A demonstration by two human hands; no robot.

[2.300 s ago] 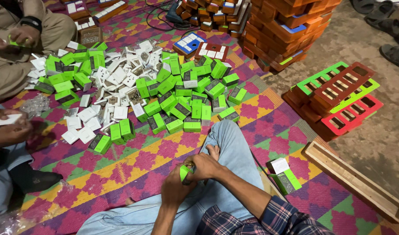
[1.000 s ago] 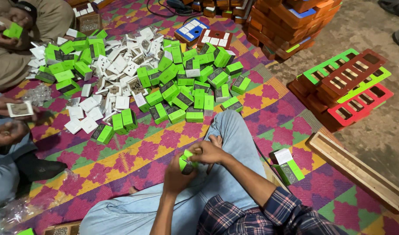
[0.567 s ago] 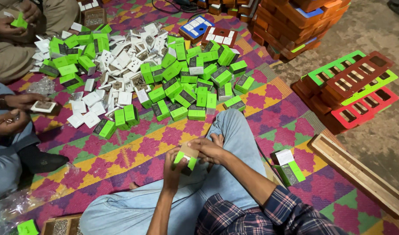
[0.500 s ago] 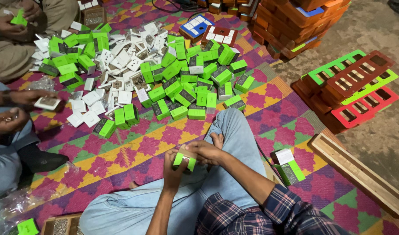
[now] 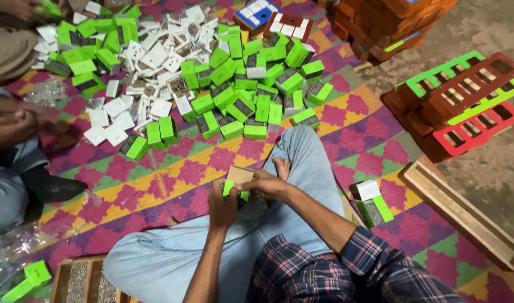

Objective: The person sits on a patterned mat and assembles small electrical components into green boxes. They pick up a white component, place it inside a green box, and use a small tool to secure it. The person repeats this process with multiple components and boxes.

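Hands are held together over the lap, above the crossed legs in blue jeans (image 5: pixel 302 168). A small green box (image 5: pixel 234 188) with an opened brown cardboard flap is gripped between them: the left hand (image 5: pixel 222 203) is closed around its lower side, and the fingers of the right hand (image 5: pixel 268 186) are closed on its right edge and flap. The box is found just below the centre of the view, over the knee, clear of the mat.

At twelve o'clock from the hands, a large heap of green boxes (image 5: pixel 251 95) is spread on the patterned mat (image 5: pixel 156 174), mixed at eleven o'clock with white socket plates (image 5: pixel 156 67). At three o'clock, one more green box with a white top (image 5: pixel 373 202) is lying just beside the right forearm. At two o'clock, red and green plastic frames (image 5: pixel 464 101) are stacked, and orange cartons (image 5: pixel 391 22) are piled at one o'clock. A wooden tray (image 5: pixel 464 216) is seen at four o'clock. At nine o'clock, another person's hands (image 5: pixel 15 123) are clasped; whether anything is held in them cannot be told.
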